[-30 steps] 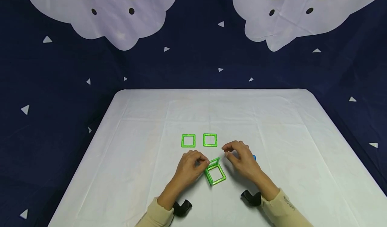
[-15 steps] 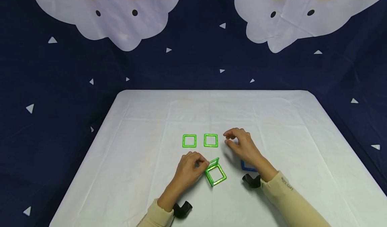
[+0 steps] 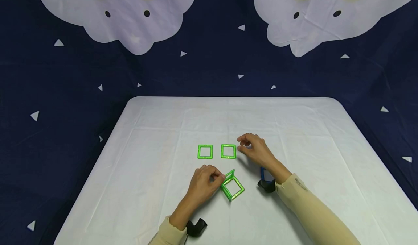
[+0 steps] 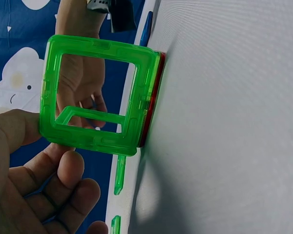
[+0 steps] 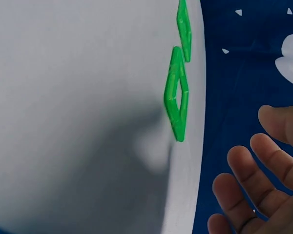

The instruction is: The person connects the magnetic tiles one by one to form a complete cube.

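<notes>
In the head view my left hand (image 3: 203,182) pinches a small joined group of green square magnetic tiles (image 3: 237,195): one lies flat, and two stand up along its sides. The left wrist view shows the thumb at the edge of an upright green tile (image 4: 88,140), with a red strip (image 4: 154,97) along its lower edge. My right hand (image 3: 256,151) hovers beside a flat green square tile (image 3: 228,157), fingers loosely bent and holding nothing. Another flat green tile (image 3: 205,157) lies to its left. Both flat tiles also show in the right wrist view.
A blue tile (image 3: 262,174) lies on the white table (image 3: 156,147), partly hidden under my right wrist. Black curved wrist-worn pieces (image 3: 197,227) hang by both sleeves. Behind the table is a dark blue cloth (image 3: 209,71) with clouds and triangles.
My right hand has moved forward, away from the blue tile, then slightly left toward the right-hand flat green tile. My left hand stays on the joined tiles, almost still.
</notes>
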Motion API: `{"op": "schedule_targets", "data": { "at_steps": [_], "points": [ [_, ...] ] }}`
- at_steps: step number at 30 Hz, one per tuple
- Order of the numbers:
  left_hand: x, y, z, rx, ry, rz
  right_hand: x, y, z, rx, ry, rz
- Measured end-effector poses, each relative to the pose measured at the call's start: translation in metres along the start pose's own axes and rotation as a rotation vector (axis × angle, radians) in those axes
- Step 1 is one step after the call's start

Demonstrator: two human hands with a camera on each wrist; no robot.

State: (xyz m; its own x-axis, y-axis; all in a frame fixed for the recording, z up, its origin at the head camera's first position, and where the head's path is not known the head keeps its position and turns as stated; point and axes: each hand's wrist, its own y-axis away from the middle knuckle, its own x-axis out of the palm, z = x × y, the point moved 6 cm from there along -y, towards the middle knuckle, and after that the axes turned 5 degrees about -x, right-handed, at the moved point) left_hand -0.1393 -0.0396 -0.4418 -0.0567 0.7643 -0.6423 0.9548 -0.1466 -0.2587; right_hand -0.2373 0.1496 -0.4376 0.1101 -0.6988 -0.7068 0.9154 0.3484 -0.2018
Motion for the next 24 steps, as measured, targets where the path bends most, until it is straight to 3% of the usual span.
{"op": "schedule_targets", "data": {
  "at_steps": [10, 24],
  "points": [
    [-0.001, 0.003, 0.002, -0.007, 0.005, -0.009, 0.016, -0.01, -0.016, 0.095, 0.043, 0.173],
    [-0.004, 0.005, 0.002, -0.01, -0.008, -0.019, 0.026, -0.019, -0.02, 0.076, 0.15, 0.216]
  ]
}}
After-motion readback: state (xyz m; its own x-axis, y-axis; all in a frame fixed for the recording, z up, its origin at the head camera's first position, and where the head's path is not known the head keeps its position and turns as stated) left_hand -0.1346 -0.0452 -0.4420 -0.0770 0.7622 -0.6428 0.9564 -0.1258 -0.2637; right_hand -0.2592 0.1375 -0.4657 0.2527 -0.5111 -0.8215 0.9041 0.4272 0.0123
